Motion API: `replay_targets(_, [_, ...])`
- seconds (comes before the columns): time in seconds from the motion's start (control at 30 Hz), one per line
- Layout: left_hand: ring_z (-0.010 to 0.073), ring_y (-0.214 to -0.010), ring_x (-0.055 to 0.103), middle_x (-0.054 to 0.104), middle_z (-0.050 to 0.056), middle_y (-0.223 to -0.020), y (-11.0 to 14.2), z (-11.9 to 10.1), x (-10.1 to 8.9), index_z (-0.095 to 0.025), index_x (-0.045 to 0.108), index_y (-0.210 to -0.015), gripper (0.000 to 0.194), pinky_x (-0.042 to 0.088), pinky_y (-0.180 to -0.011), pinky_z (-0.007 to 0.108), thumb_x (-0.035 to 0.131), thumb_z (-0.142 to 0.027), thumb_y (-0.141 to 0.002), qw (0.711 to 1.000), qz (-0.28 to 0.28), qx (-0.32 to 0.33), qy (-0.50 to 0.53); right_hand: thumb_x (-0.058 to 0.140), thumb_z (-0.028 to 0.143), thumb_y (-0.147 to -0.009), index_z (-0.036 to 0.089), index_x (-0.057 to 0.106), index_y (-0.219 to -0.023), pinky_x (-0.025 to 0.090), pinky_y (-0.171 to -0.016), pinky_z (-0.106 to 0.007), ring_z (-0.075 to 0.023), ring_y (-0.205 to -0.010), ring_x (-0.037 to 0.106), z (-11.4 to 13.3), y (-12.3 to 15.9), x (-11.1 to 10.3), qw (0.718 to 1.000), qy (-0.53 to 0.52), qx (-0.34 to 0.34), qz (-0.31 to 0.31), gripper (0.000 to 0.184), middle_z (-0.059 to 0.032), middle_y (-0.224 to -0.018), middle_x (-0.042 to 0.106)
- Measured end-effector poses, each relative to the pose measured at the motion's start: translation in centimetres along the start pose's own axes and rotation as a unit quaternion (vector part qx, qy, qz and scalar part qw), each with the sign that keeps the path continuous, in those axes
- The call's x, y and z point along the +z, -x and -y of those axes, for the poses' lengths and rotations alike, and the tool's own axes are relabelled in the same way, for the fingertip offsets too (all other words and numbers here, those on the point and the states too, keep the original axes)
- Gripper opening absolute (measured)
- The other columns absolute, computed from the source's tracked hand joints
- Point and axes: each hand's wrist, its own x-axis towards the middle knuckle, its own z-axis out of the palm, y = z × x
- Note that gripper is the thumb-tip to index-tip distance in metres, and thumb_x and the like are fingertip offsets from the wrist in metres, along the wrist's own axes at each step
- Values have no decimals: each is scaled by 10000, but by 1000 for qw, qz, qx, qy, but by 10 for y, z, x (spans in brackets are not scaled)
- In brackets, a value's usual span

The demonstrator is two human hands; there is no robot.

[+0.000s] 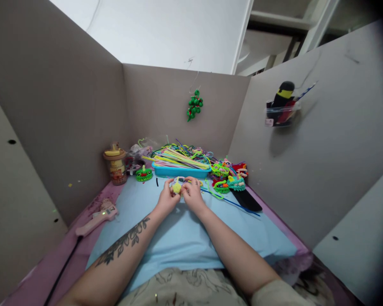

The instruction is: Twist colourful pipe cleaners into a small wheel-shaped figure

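Observation:
A small yellow pipe-cleaner piece [176, 188] is pinched up in front of me, above the light blue cloth [185, 238]. My left hand [168, 198] is closed on it from the left, thumb and fingers at its edge. From the right, my right hand [193, 194] has its fingers closed at the piece's other side; the fingertips are too small to make out exactly. Just behind the hands stands a blue tray [181, 171] heaped with pipe cleaners [178, 158] in many colours. A long blue pipe cleaner [232, 203] lies to the right of my right hand.
On the left lie a pink glue gun [95, 222] with its cord and a lidded cup [115, 168]. A green fuzzy figure [144, 174] sits near the tray. Right are fuzzy figures [236, 183] and a black strip [247, 200]. Grey partitions [178, 110] enclose the table.

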Motion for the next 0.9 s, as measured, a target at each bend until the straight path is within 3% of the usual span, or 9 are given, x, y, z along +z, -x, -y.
replay_targets(0.1, [95,-518,510,583,-34,-667,-1,0,-3,-166,370,-1193,607,377,-501,202,603,-144,-633,999,-11,21,-38,529,179,-764,205,615,-648,335,-935,-405,-237,-1059,425,-4,-2,3,997,-49,66,14,147,-69,-1081,521])
replay_targets(0.2, [81,-503,497,609,-17,-722,-2,-5,-5,-164,366,-1190,656,369,-497,201,657,-170,-601,1000,16,-14,13,549,194,-747,196,627,-623,313,-953,-414,-251,-1105,414,-7,-4,2,991,-71,115,15,147,-78,-1135,501])
replay_targets(0.27, [69,-505,495,622,-2,-776,-2,-10,-7,-163,345,-1205,729,355,-487,192,702,-189,-570,995,32,-59,76,561,197,-742,192,638,-630,287,-973,-432,-267,-1159,377,-7,-4,-1,992,-63,108,10,135,-84,-1199,469])
replay_targets(0.4, [68,-495,483,586,-29,-687,-1,-19,-10,-156,382,-1183,716,288,-443,176,737,-305,-579,986,0,-116,119,597,187,-730,197,643,-630,258,-995,-461,-276,-1203,344,-7,-4,-2,996,-49,69,6,110,-83,-1253,454])
replay_targets(0.53, [87,-523,512,574,-47,-649,-3,-16,-10,-162,390,-1119,667,347,-507,195,742,-343,-582,992,-7,-61,110,636,239,-711,185,603,-549,294,-982,-473,-283,-1184,390,-14,-3,6,990,-84,113,9,174,-100,-1204,501])
replay_targets(0.73, [86,-536,518,587,-35,-698,-5,-9,-10,-178,379,-1074,542,354,-522,197,694,-284,-646,998,11,23,53,631,387,-719,171,577,-541,379,-932,-439,-259,-1111,498,-26,0,17,958,-221,173,64,285,-112,-1137,548])
replay_targets(0.9, [99,-548,540,602,-34,-678,-4,-10,-10,-180,372,-1053,566,373,-538,205,716,-285,-617,997,-2,-4,76,613,348,-747,166,592,-531,390,-918,-446,-264,-1089,527,-23,-1,13,950,-250,173,68,283,-120,-1125,568])
